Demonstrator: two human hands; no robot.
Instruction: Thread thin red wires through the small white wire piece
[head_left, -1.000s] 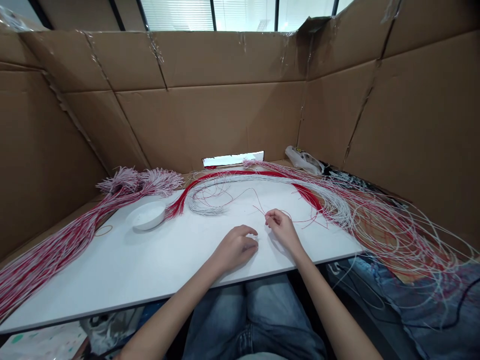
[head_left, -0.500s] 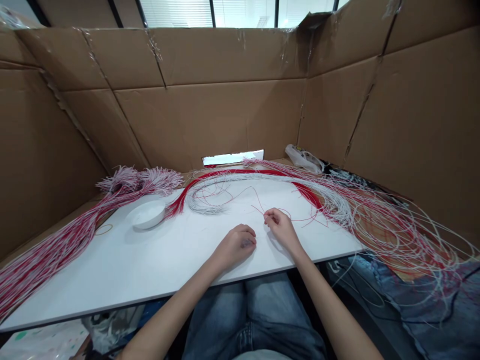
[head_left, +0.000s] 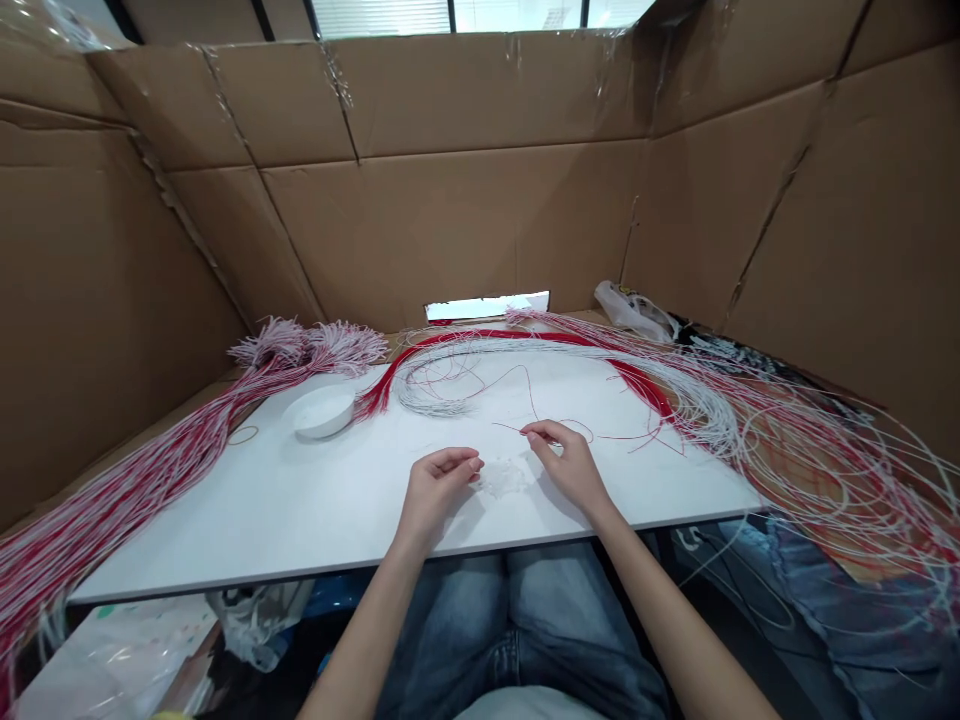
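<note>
Around you stand the brown cardboard walls [head_left: 442,225], and before them is your white table [head_left: 300,510]. On your left side lies the long bundle of red-and-white cords [head_left: 187,440], its frayed ends toward the far edge. On your right side, the loose red and white cords [head_left: 832,470] spread over the table's edge. At the far part of the table, the red thread bundle [head_left: 384,388] bends in an arc, and the white thread bundle [head_left: 431,400] curves along its inner side. The white shallow dish [head_left: 324,412] is near the left end of this arc.

Your right hand [head_left: 570,465] grips a single red thread [head_left: 508,428] between thumb and index finger; its short end points left from the fingertips, above the table. Your left hand [head_left: 442,488] has its fingertips pinched together, apart from this thread; I cannot tell if something tiny is inside. Between both hands lie small clear pieces [head_left: 502,478], nearer to the left fingertips.
</note>
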